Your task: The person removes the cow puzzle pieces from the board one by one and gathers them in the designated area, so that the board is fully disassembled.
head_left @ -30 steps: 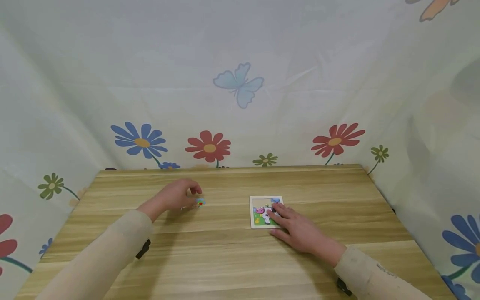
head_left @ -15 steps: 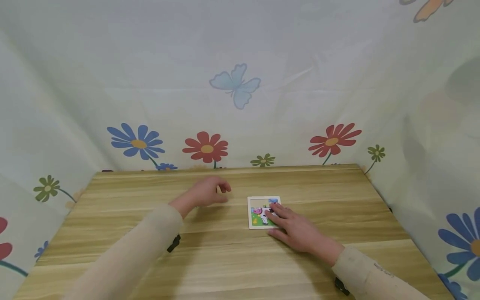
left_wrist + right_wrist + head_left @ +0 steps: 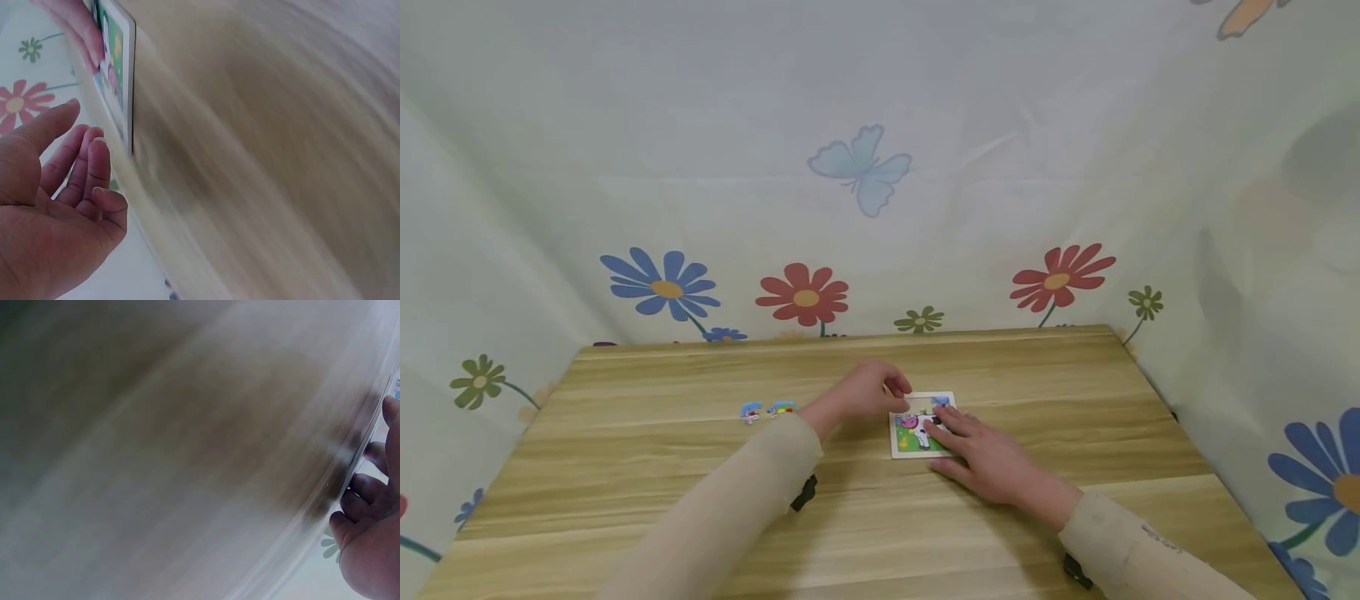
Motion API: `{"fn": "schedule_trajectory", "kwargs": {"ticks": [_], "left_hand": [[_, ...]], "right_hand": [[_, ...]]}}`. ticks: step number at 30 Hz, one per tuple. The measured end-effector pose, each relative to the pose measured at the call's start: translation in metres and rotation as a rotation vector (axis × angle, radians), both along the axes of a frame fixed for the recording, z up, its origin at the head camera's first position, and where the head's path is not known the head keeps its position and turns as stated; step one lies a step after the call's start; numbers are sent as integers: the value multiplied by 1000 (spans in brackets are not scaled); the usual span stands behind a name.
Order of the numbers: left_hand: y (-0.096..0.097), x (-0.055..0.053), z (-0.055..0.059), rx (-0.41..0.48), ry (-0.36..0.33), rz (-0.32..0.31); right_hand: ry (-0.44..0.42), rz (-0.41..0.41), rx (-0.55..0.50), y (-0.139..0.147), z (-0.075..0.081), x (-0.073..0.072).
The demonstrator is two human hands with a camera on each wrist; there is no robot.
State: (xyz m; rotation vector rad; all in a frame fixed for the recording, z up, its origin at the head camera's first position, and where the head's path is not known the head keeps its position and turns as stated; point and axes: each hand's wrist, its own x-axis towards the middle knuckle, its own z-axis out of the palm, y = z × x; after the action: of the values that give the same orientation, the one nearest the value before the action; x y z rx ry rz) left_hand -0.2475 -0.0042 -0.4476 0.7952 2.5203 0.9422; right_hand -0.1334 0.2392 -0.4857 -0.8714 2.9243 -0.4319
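Note:
A small square white-framed puzzle board (image 3: 913, 455) with a cow picture lies on the table, a little right of centre in the head view. Bare tan backing shows in its upper part. My right hand (image 3: 988, 458) rests on its right side, fingers spread over the picture and covering part of it. Just at the board's upper left corner hovers my left hand (image 3: 867, 390). In the left wrist view, the left hand's (image 3: 56, 194) fingers curve loosely, thumb apart from them, and no object shows between. Two puzzle pieces, one bluish (image 3: 750, 412) and one multicoloured (image 3: 781, 409), lie left of the left hand.
The wood-grain table (image 3: 647, 467) ends at a floral cloth backdrop (image 3: 715, 167) behind and at both sides. Both forearms, in light sleeves with dark wrist straps, reach in from the front.
My left hand has moved right, from beside the puzzle pieces to the board's upper left corner, uncovering both pieces. My right hand stays on the board. The head view has shifted slightly.

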Motion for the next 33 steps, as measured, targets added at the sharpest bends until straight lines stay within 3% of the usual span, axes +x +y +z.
{"fn": "schedule_trajectory", "kwargs": {"ticks": [6, 17, 24, 33], "left_hand": [[12, 5, -2, 18, -52, 19], [21, 5, -8, 12, -62, 21], [23, 6, -7, -6, -77, 31], [26, 7, -6, -25, -49, 45]], "right_hand": [[-1, 3, -4, -1, 0, -1], [-8, 1, -23, -2, 1, 0], [23, 14, -28, 2, -1, 0], [65, 48, -26, 7, 2, 9]]}}
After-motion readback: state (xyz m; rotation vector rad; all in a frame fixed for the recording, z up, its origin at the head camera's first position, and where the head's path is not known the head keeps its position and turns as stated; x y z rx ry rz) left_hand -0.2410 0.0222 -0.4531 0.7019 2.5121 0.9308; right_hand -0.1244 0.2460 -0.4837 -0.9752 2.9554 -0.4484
